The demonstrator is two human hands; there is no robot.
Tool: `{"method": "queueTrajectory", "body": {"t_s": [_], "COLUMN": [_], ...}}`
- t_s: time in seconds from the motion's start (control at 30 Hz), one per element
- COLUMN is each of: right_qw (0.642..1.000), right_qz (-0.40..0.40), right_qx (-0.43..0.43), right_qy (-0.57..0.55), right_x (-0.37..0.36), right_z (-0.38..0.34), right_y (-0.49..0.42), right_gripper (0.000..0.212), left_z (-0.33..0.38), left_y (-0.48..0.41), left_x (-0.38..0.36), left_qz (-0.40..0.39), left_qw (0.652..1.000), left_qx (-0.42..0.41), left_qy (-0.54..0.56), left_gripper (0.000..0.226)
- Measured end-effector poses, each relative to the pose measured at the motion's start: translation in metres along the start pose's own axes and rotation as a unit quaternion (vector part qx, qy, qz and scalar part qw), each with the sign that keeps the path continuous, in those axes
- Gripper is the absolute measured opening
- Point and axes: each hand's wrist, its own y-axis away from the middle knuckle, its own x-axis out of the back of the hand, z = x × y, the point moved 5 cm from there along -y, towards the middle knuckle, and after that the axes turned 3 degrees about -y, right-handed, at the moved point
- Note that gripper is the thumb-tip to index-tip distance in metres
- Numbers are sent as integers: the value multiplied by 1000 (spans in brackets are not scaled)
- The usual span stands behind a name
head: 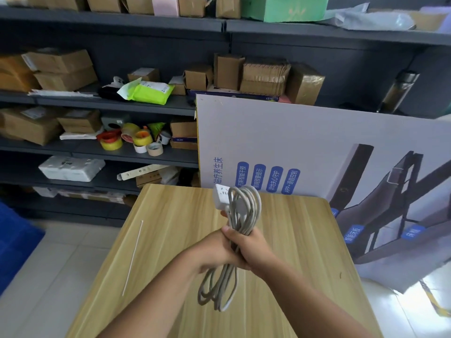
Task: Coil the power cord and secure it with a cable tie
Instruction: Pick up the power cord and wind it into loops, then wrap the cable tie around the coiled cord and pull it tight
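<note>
A grey-white power cord [246, 211] is gathered into a long coil and held above the wooden table [170, 240]. Its white socket block [221, 194] sticks up at the coil's top left. Loops hang down below the hands to about the table's middle. My right hand [253, 247] is closed round the middle of the coil. My left hand [216, 247] grips the same bundle from the left, touching the right hand. A long white cable tie [133, 258] lies flat on the table's left part, apart from both hands.
A large white printed cardboard box [317, 147] leans against the table's far and right side. Dark shelves [97, 103] with cartons and tape rolls [131, 140] stand behind. A blue crate [14, 240] sits on the tiled floor at left.
</note>
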Motion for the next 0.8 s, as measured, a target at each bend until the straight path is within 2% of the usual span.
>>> {"method": "queueTrajectory", "body": {"t_s": [0.1,0.17,0.27,0.4,0.5,0.53,0.63,0.8], "right_qw": [999,999,996,977,946,940,943,965], "right_qz": [18,12,-46,-201,-312,-322,-291,-158], "right_qx": [-9,-11,-17,-31,-67,-87,-150,-190], "right_qy": [26,42,75,57,53,67,64,91], "right_x": [-14,-25,-50,-90,-117,-126,-153,-202], "right_z": [0,4,14,34,59,70,116,202], "right_y": [-9,-16,-30,-50,-67,-76,-109,-165], "right_gripper": [7,4,20,58,61,61,51,19], "left_z": [-14,-25,-50,-95,-140,-159,-207,-269], "left_y": [2,3,10,28,46,51,66,87], "left_x": [15,24,41,75,112,127,168,218], "left_qz": [59,114,197,265,333,352,388,427], "left_qw": [997,992,978,954,922,912,894,872], "left_qx": [0,-5,17,66,89,99,126,140], "left_qy": [42,47,60,120,176,184,184,194], "left_gripper": [51,47,28,15,7,22,47,50]}}
